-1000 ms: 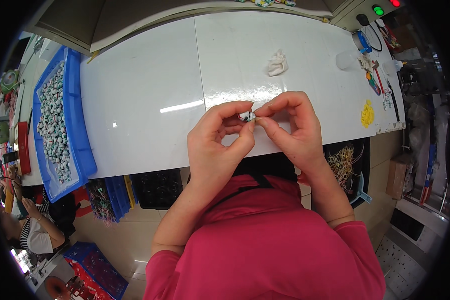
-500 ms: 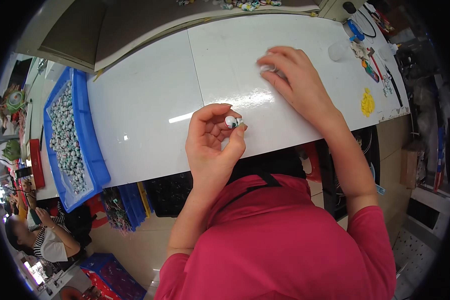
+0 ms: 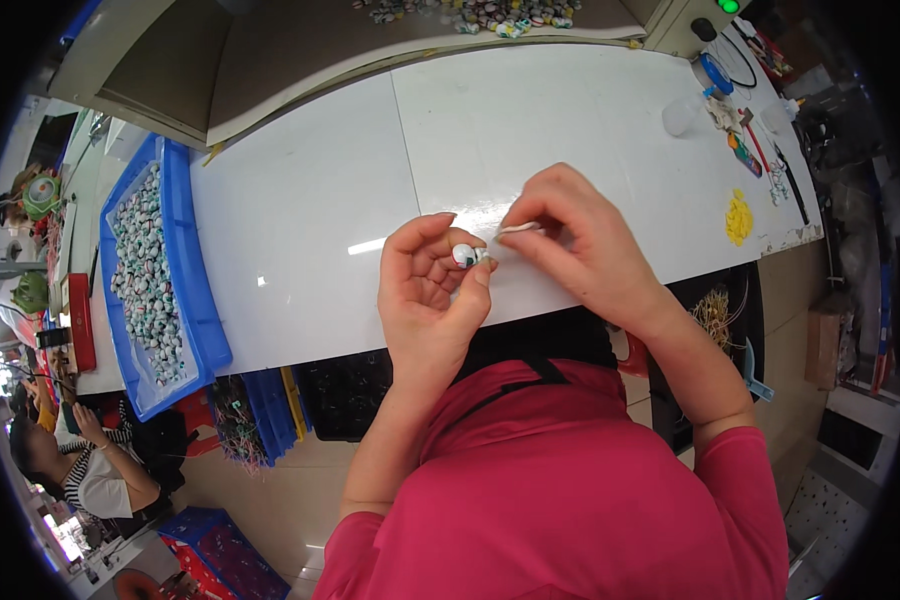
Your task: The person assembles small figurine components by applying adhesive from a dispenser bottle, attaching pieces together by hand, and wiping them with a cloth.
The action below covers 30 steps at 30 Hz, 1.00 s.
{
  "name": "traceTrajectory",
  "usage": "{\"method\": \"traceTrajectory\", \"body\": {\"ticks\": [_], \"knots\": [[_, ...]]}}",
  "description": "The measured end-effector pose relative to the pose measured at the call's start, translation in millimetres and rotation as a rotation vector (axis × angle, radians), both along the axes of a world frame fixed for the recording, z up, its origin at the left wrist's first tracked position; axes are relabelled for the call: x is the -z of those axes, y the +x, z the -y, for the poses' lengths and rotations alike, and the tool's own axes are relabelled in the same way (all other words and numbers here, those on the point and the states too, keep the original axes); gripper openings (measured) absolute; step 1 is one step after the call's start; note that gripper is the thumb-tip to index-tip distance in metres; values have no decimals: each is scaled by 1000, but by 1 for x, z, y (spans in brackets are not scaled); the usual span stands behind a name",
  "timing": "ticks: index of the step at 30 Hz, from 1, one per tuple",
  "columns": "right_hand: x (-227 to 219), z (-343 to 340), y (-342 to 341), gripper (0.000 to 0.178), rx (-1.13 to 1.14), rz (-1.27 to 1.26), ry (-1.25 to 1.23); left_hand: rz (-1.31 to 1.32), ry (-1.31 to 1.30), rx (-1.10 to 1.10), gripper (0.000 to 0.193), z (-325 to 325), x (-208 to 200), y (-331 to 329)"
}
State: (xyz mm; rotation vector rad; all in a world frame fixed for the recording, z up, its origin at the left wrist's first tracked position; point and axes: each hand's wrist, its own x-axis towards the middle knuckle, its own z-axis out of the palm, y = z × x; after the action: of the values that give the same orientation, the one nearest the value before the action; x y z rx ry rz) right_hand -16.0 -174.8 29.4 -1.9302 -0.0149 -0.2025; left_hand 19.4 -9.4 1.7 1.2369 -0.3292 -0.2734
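Observation:
My left hand (image 3: 422, 290) pinches a small round-headed white figurine (image 3: 464, 256) with dark green marks between thumb and fingers, just above the table's near side. Close by on its right, my right hand (image 3: 582, 245) is closed on a thin, folded white piece (image 3: 518, 228); whether it is cloth or paper I cannot tell. A small gap separates this white piece from the figurine. My right palm faces down, and its lower fingers are partly hidden.
At the left of the white table (image 3: 300, 200), a blue tray (image 3: 192, 265) holds many small white-and-green pieces. More pieces (image 3: 510, 15) lie in the open cabinet behind. On the right are a translucent cup (image 3: 678, 118), yellow bits (image 3: 738, 218) and tools. A person (image 3: 100, 465) sits at far left.
My right hand has come from the far side of the table toward my left hand, bringing the thin white piece. My left hand keeps its pinch on the figurine. The view has shifted slightly.

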Motion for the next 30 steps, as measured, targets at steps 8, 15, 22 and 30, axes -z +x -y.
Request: {"method": "traceTrajectory", "body": {"ticks": [8,15,22,30], "knots": [[-5,-16,4,10,-11,107,-8,-60,-41,21,47,-1,-2,0],[-1,8,6,9,128,90,-138,-41,-61,37,47,-7,3,0],[30,15,37,12,154,394,-729,-3,-166,-49,46,-8,4,0],[-3,-9,-30,10,-274,45,-302,-34,-235,-76,47,-9,9,4]]}}
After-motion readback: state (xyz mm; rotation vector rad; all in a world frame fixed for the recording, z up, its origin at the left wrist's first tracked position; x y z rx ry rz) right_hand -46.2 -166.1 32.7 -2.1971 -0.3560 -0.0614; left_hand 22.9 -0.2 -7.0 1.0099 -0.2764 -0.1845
